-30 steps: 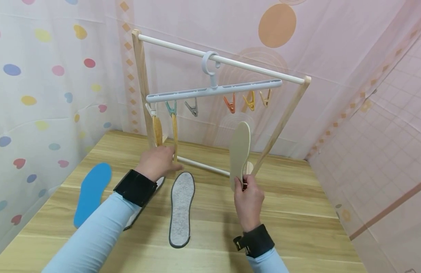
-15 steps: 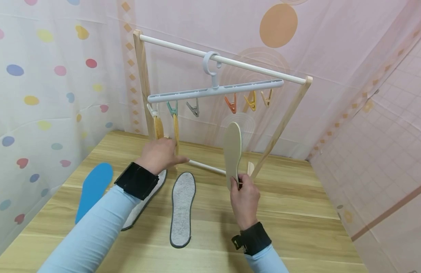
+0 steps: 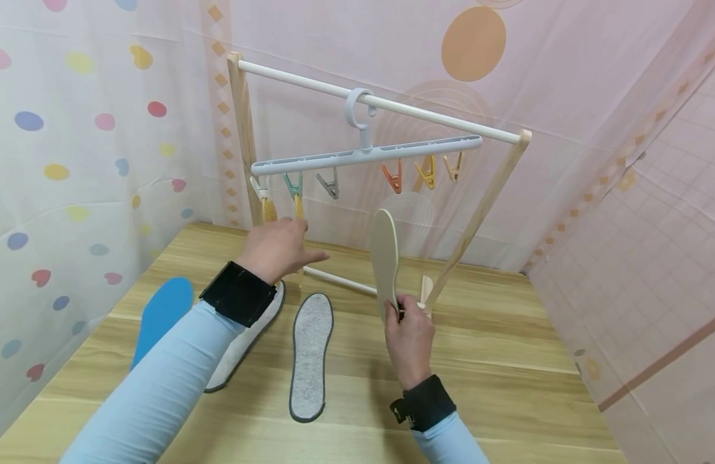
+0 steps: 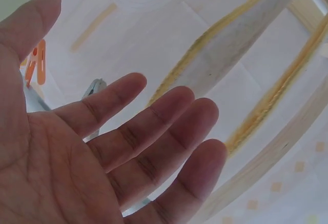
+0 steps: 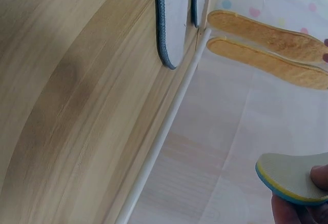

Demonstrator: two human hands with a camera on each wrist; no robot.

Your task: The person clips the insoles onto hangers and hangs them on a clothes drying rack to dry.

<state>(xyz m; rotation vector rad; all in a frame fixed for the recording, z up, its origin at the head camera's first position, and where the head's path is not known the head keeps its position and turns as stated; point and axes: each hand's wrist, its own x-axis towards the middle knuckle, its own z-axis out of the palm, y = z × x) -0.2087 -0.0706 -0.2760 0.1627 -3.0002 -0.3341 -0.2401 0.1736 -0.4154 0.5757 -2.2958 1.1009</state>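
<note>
My right hand [image 3: 411, 341] grips one end of a beige insole [image 3: 383, 258] and holds it upright above the table. In the right wrist view, that insole [image 5: 289, 174] shows a yellow and blue edge. My left hand [image 3: 276, 250] is raised in front of two yellow fleecy insoles, its fingers spread and holding nothing; whether it touches them I cannot tell. A white clip [image 3: 260, 189] holds one yellow insole [image 3: 268, 210], and a teal clip [image 3: 294, 185] the other [image 3: 299, 206]. Both hang from a pale blue hanger [image 3: 366, 154]. In the left wrist view, the left palm [image 4: 56, 162] faces the camera.
A wooden rack with a white top rod [image 3: 438, 118] carries the hanger. Grey [image 3: 330, 187], orange [image 3: 395, 177], yellow [image 3: 427, 173] and beige clips [image 3: 453, 169] hang unused. Two grey dark-edged insoles, one nearer the middle [image 3: 311, 361], and a blue insole [image 3: 166, 312] lie on the table.
My left hand has risen along the hanging yellow insoles, its thumb now farther right. My right hand has carried the beige insole a little to the left.
</note>
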